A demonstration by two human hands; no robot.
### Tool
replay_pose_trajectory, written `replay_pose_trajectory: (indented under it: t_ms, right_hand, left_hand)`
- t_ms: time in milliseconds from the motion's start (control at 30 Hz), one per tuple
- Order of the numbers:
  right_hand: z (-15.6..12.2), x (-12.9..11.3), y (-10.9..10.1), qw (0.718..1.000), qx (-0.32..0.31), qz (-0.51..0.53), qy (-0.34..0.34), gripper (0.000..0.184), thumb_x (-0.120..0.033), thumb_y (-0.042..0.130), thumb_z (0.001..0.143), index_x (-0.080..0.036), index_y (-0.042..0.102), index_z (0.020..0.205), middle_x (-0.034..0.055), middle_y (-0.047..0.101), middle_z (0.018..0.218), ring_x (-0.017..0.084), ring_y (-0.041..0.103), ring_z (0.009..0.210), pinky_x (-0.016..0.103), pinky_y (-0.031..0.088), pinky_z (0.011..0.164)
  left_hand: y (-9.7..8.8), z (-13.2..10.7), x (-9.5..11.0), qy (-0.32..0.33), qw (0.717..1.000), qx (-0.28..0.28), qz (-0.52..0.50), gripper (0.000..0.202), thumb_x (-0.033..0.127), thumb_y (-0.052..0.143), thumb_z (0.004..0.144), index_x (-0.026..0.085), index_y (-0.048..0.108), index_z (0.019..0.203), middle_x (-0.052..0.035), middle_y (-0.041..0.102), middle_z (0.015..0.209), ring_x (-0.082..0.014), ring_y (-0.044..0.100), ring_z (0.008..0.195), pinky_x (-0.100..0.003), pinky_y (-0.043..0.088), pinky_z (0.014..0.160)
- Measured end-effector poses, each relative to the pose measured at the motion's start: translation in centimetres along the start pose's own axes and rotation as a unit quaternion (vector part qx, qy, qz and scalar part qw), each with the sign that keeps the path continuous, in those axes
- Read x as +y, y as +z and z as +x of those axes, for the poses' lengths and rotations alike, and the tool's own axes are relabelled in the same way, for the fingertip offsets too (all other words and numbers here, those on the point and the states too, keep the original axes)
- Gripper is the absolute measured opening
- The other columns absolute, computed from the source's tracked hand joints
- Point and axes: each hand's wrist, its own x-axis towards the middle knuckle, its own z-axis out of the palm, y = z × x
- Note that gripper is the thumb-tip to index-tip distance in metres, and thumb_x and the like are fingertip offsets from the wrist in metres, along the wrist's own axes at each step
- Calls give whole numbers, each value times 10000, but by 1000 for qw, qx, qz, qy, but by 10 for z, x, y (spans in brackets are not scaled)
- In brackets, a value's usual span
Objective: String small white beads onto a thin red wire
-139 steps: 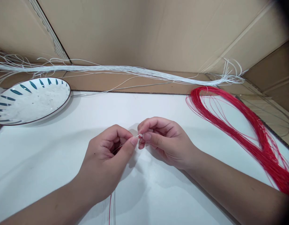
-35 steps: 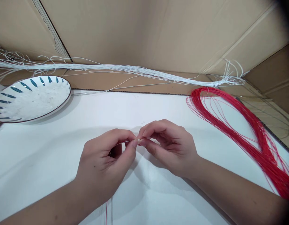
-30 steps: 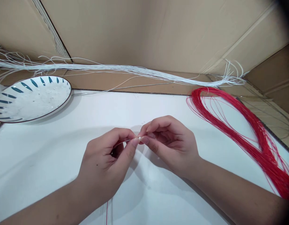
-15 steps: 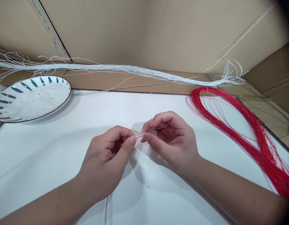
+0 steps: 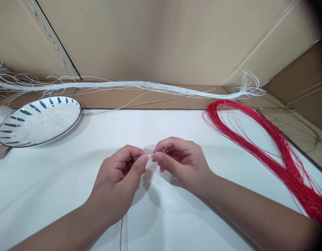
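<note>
Two tight pinches, mid-frame: our left hand [image 5: 119, 177] and right hand [image 5: 182, 165] grip thin red and white cords [image 5: 150, 156]!

Bright, fairly even light floods the white tabletop [image 5: 176, 123], apparently from overhead; soft, overlapping shadows pool toward 6 o'clock below the left hand [image 5: 119, 181] and right hand [image 5: 185, 162]. The cardboard [image 5: 134, 42] at 12 o'clock is duller. Blurred blackness covers the corners at 2 and 4 o'clock; the pinched thread [image 5: 151, 155] shows little detail.
</note>
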Motion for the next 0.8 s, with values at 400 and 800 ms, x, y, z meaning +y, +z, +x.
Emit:
replay_pose_trajectory:
  t_ms: [400, 800]
  right_hand:
    - [-2, 3, -1, 998, -67, 9, -9, 201, -314, 526, 991, -183, 552, 841, 7, 586, 735, 96, 495, 576, 223, 432, 509]
    - [-2, 7, -3, 997, -60, 41, 35, 231, -387, 541, 994, -185, 562, 885, 3, 585, 739, 100, 496, 573, 228, 438, 504]
  left_hand:
    - [11, -4, 14, -56, 997, 41, -17, 93, 324, 624, 877, 268, 646, 948, 68, 491, 534, -104, 424, 496, -191, 319, 461]
    - [1, -2, 7, -65, 992, -14, -105, 337, 151, 496, 713, 257, 730, 932, 32, 575, 592, -155, 532, 635, -291, 375, 642]
